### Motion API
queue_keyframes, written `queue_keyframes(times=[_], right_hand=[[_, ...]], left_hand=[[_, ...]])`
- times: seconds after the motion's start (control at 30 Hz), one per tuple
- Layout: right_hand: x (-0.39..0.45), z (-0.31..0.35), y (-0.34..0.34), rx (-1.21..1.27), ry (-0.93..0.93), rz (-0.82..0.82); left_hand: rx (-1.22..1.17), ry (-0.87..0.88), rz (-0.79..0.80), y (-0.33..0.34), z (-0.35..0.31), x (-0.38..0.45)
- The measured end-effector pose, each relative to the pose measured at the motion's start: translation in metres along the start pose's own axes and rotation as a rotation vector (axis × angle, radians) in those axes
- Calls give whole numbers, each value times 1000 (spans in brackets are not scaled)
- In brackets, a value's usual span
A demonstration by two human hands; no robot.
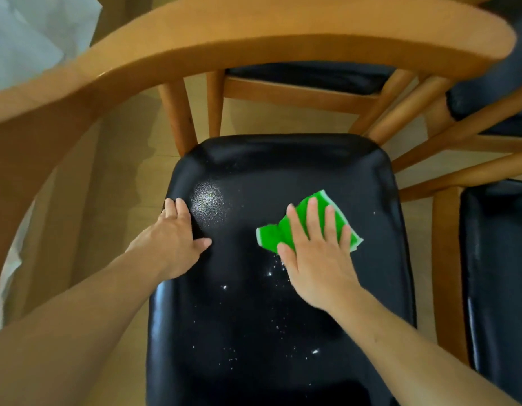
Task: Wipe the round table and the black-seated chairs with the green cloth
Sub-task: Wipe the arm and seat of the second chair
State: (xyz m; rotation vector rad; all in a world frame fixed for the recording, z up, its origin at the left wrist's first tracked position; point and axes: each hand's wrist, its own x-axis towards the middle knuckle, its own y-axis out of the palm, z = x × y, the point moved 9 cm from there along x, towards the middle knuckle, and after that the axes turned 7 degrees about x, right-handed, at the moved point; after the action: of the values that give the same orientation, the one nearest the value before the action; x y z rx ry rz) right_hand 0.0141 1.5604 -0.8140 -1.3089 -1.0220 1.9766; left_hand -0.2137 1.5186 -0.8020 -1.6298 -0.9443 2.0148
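A black-seated chair [254, 171] fills the middle of the view, its seat dotted with white specks. The green cloth [271, 234] lies folded on the right half of the seat. My right hand [315, 253] presses flat on the cloth with straight, spread fingers. My left hand [175, 235] rests on the seat's left edge, fingers over the rim and thumb lying on the seat top. The round wooden table [254, 33] curves across the top of the view, its edge above the chair.
Wooden table legs [177, 112] stand just beyond the seat. Another black-seated chair [494, 259] stands close on the right, one [306, 76] sits under the table's far side, a third [488, 95] at upper right. White fabric [25, 39] shows at upper left. The floor is light wood.
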Motion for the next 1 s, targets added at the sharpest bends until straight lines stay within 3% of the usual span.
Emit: queue_keyframes(times=[0.1, 0.27, 0.5, 0.6, 0.73, 1.0], right_hand=[[-5, 2, 3, -16, -35, 24], [49, -37, -45, 148, 164, -157], [64, -41, -62, -43, 199, -194], [69, -57, -85, 19, 313, -268], [72, -55, -67, 90, 431, -147], [48, -1, -27, 41, 107, -79]], left_hand=[[73, 1, 48, 5, -2, 1], [118, -29, 52, 11, -4, 6], [161, -64, 66, 11, -6, 9], [178, -70, 66, 10, -8, 8], [187, -77, 91, 9, -10, 8], [203, -81, 146, 4, -13, 7]])
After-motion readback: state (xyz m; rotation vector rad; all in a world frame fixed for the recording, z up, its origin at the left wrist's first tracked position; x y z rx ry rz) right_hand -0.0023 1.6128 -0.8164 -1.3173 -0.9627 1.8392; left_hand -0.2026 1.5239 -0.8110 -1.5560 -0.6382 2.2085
